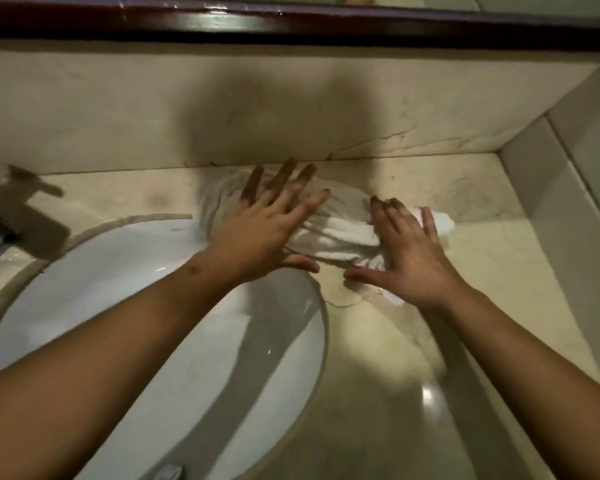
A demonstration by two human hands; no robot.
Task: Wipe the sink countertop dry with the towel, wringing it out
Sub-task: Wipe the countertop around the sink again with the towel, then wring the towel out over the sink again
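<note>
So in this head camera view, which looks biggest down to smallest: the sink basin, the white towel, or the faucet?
1. Sink basin, by far the largest.
2. White towel, partly hidden under the left hand and right hand.
3. Faucet, though the frame edge cuts it off, so this ranking is unsure.

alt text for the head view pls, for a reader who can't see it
Both hands press a bunched white towel flat on the beige countertop near the back wall: left hand with fingers spread, right hand beside it. A white sink lies front left, with a blurred faucet at the left edge.
</note>
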